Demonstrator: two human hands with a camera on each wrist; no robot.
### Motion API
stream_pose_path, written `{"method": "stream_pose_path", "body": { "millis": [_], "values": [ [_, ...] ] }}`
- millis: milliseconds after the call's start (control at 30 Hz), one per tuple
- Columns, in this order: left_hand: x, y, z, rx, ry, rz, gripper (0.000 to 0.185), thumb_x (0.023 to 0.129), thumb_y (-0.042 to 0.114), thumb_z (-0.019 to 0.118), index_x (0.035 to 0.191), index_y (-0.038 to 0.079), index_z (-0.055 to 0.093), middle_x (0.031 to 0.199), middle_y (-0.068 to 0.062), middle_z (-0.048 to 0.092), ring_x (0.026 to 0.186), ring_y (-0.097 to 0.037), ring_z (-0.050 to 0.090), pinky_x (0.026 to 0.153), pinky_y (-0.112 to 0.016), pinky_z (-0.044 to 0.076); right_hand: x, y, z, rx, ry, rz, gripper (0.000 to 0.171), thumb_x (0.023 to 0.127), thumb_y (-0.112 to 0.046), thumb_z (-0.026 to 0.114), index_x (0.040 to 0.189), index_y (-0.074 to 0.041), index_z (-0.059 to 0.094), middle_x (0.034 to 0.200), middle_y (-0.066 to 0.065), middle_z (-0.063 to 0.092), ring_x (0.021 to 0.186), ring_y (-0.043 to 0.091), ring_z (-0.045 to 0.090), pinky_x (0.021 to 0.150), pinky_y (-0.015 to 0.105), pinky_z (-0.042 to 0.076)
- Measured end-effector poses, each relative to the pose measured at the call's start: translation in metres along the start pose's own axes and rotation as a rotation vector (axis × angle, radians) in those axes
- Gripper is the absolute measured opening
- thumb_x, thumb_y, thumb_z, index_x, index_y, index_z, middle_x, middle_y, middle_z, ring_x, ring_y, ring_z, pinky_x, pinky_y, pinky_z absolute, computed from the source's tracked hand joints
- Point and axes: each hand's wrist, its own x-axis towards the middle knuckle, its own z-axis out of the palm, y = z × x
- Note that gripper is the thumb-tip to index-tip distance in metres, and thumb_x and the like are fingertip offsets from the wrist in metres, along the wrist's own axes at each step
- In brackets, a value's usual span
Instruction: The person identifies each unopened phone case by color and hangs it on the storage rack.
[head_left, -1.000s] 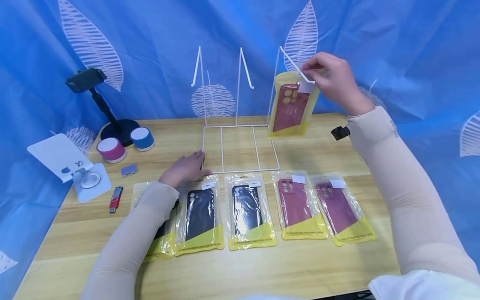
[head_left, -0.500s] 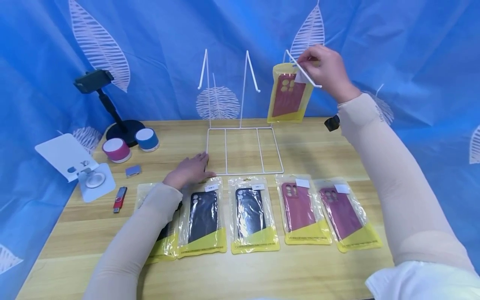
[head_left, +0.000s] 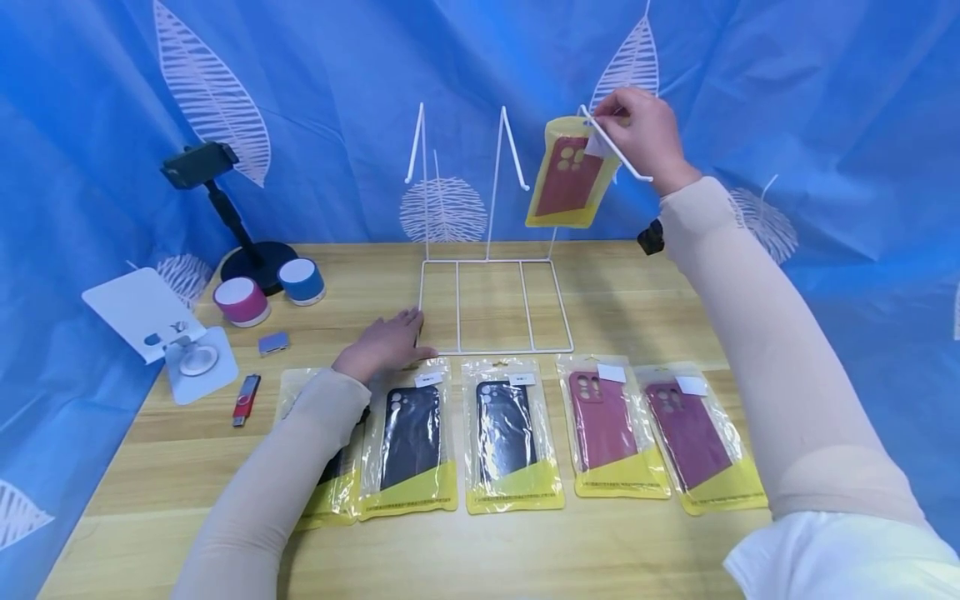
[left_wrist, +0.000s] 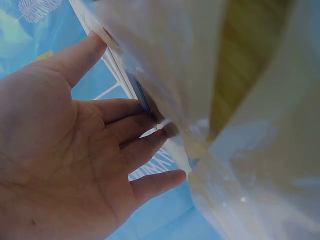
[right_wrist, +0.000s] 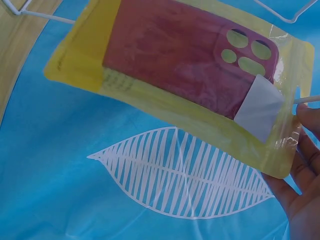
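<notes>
My right hand (head_left: pixel 626 129) pinches the top of a yellow-edged bag holding a red phone case (head_left: pixel 567 173). It holds the bag up at the right hook (head_left: pixel 618 154) of a white wire rack (head_left: pixel 495 350). The bag hangs tilted, its bottom swung left. In the right wrist view the red case bag (right_wrist: pixel 185 65) fills the frame, with my fingers (right_wrist: pixel 305 165) at its top corner. I cannot tell whether the hook passes through the bag. My left hand (head_left: pixel 386 342) lies flat on the table at the rack's front left corner, with the palm (left_wrist: pixel 75 150) open.
Several bagged cases lie in a row at the front: two black (head_left: pixel 411 446) (head_left: pixel 510 437), two red (head_left: pixel 611 429) (head_left: pixel 693 437), and one under my left forearm (head_left: pixel 326 492). At left are a phone holder (head_left: pixel 225 217), two small speakers (head_left: pixel 242 302) (head_left: pixel 302 281), a white stand (head_left: pixel 161 329) and a USB stick (head_left: pixel 245 400).
My right hand has lifted the red case bag higher along the right hook, and the bag now tilts left. The left hand has stayed in place.
</notes>
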Motion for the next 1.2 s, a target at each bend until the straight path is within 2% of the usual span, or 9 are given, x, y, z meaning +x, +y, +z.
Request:
{"method": "stream_pose_path", "body": {
  "millis": [133,233,400,467,633,733,833,1000,1200],
  "values": [
    [0.003,0.002,0.0,0.004,-0.001,0.011,0.083,0.102,0.05,0.048,0.157,-0.001,0.013,0.166,-0.02,0.008,0.153,-0.036,0.013,0.123,-0.058,0.015,-0.004,0.005,-0.004,0.009,0.009,0.033,0.042,0.104,-0.035,0.048,0.138,-0.012,0.056,0.141,0.008,0.056,0.131,0.024,0.051,0.113,0.039,0.042],
    [0.005,0.003,0.0,-0.007,-0.004,0.014,0.083,0.102,0.049,0.049,0.157,-0.001,0.012,0.166,-0.019,0.008,0.153,-0.036,0.012,0.123,-0.058,0.014,-0.011,0.012,-0.008,0.007,0.036,0.015,0.05,0.103,-0.036,0.051,0.147,-0.015,0.046,0.151,0.004,0.047,0.14,0.021,0.043,0.119,0.037,0.033],
    [0.007,0.004,-0.002,-0.002,-0.003,0.028,0.083,0.102,0.049,0.048,0.157,-0.001,0.012,0.166,-0.019,0.007,0.153,-0.036,0.011,0.123,-0.058,0.012,-0.039,0.028,-0.017,-0.032,0.087,-0.087,0.063,0.099,-0.02,0.058,0.155,-0.012,0.031,0.16,0.008,0.033,0.149,0.024,0.028,0.125,0.038,0.02],
    [0.008,0.003,-0.003,0.011,-0.002,0.036,0.083,0.102,0.05,0.048,0.157,-0.001,0.012,0.166,-0.019,0.008,0.153,-0.036,0.011,0.123,-0.058,0.012,-0.058,0.033,-0.02,-0.052,0.069,-0.11,0.068,0.097,-0.015,0.061,0.156,-0.01,0.027,0.161,0.011,0.029,0.15,0.028,0.025,0.126,0.041,0.016],
    [0.008,0.0,-0.005,0.004,-0.009,0.041,0.084,0.102,0.05,0.048,0.157,-0.001,0.012,0.166,-0.02,0.007,0.153,-0.036,0.011,0.123,-0.058,0.012,-0.118,0.043,-0.021,-0.144,-0.088,-0.116,0.072,0.096,-0.014,0.064,0.157,-0.007,0.025,0.161,0.019,0.029,0.148,0.04,0.027,0.123,0.058,0.017],
    [0.006,-0.003,-0.005,-0.004,-0.011,0.033,0.084,0.101,0.05,0.048,0.157,-0.001,0.012,0.166,-0.019,0.006,0.153,-0.036,0.01,0.123,-0.058,0.012,-0.152,0.053,-0.014,-0.22,-0.221,-0.156,0.064,0.093,-0.012,0.067,0.15,-0.003,0.038,0.151,0.025,0.042,0.138,0.047,0.039,0.116,0.063,0.026],
    [0.006,-0.006,-0.006,0.001,-0.005,0.036,0.084,0.102,0.05,0.048,0.157,-0.002,0.012,0.165,-0.021,0.007,0.153,-0.038,0.011,0.123,-0.059,0.013,-0.182,0.069,-0.007,-0.263,-0.377,-0.161,0.053,0.092,-0.01,0.068,0.141,-0.001,0.051,0.14,0.027,0.053,0.13,0.048,0.047,0.11,0.063,0.035],
    [0.007,-0.008,-0.007,-0.003,-0.01,0.038,0.084,0.102,0.05,0.047,0.157,-0.002,0.011,0.165,-0.022,0.007,0.153,-0.038,0.011,0.122,-0.06,0.013,-0.215,0.099,0.005,-0.217,-0.585,-0.05,0.039,0.094,-0.011,0.065,0.132,-0.001,0.061,0.132,0.024,0.061,0.126,0.046,0.052,0.106,0.061,0.041],
    [0.01,-0.005,-0.007,0.004,-0.018,0.056,0.083,0.102,0.048,0.048,0.157,-0.003,0.012,0.165,-0.022,0.007,0.153,-0.038,0.011,0.122,-0.062,0.013,-0.239,0.127,0.011,-0.136,-0.697,0.03,0.032,0.094,-0.015,0.065,0.122,0.001,0.066,0.12,0.019,0.068,0.114,0.041,0.061,0.098,0.058,0.047]
  ]
}}
